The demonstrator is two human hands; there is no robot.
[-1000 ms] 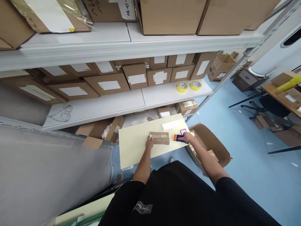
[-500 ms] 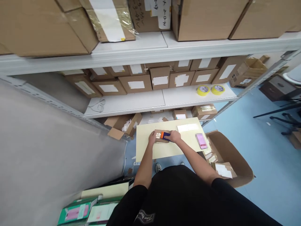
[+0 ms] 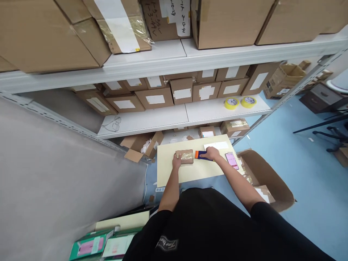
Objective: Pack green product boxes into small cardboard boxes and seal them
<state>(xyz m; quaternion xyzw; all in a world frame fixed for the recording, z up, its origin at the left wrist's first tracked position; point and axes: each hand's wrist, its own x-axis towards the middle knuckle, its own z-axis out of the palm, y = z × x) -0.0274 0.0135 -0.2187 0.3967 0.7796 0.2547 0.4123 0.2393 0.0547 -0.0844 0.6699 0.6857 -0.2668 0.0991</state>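
On a pale yellow board [image 3: 169, 174] lies a small brown cardboard box [image 3: 186, 158] with shiny tape across its top. My left hand [image 3: 176, 160] grips the box at its left end, thumb on top. My right hand [image 3: 212, 154] is closed around a dark blue tape dispenser [image 3: 201, 155] with an orange end, just right of the box and apart from it. White paper labels [image 3: 221, 145] lie behind my right hand. A phone with a pink screen [image 3: 231, 160] rests at the board's right side.
Metal shelves [image 3: 152, 124] with labelled boxes stand in front. Two yellow tape rolls [image 3: 231, 103] and glasses [image 3: 115, 124] sit on the middle shelf. An open carton [image 3: 268, 174] stands right of the board, another open box [image 3: 136, 149] to its left. Green boxes [image 3: 89, 248] lie lower left.
My right hand has moved right with the tape dispenser, off the box. Shiny tape now shows across the box top. My left hand still holds the box.
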